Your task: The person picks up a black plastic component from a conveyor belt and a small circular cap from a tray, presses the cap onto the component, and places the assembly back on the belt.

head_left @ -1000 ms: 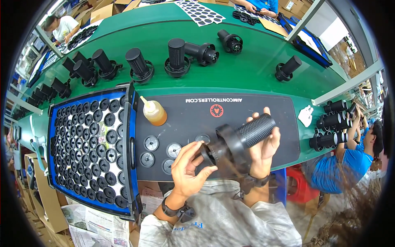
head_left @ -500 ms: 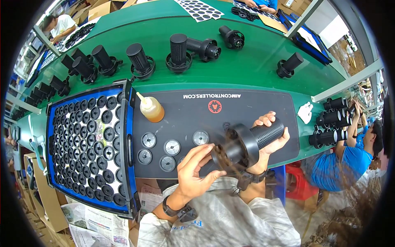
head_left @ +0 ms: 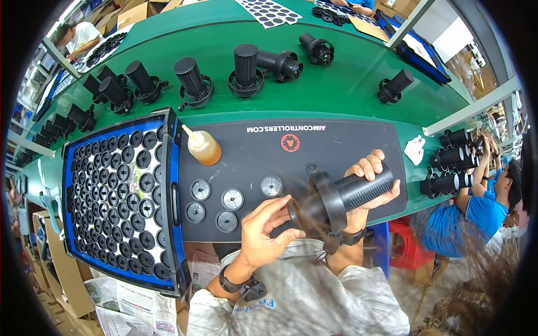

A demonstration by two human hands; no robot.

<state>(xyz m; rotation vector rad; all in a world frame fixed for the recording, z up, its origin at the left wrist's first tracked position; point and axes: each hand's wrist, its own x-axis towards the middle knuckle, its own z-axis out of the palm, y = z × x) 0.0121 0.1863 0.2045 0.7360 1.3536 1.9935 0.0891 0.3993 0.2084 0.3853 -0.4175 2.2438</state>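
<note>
A black plastic cylinder with a perforated barrel and a wide ring collar (head_left: 363,191) is held tilted above the front of the dark mat (head_left: 358,140). My right hand (head_left: 374,168) wraps round the perforated barrel. At the other end, the fingers and thumb of my left hand (head_left: 263,231) grip the rim of the narrower opening. Loose hair blurs part of the collar. Several round black discs with clear-looking faces (head_left: 232,199) lie on the mat to the left of my hands. A small black ring-shaped piece (head_left: 311,167) rests on the mat behind the collar.
A squeeze bottle of amber liquid (head_left: 204,149) stands at the mat's left. Beside it lies a blue-lined tray (head_left: 175,224) full of black discs. Similar black cylinders (head_left: 245,70) line the green bench (head_left: 336,89). White crumpled tissue (head_left: 414,150) lies right. Co-workers sit nearby, one in blue (head_left: 476,224).
The cylinder has turned slightly, so its collar now shows more edge-on. My right hand has shifted a little to the right; my left hand keeps its grip at the rim.
</note>
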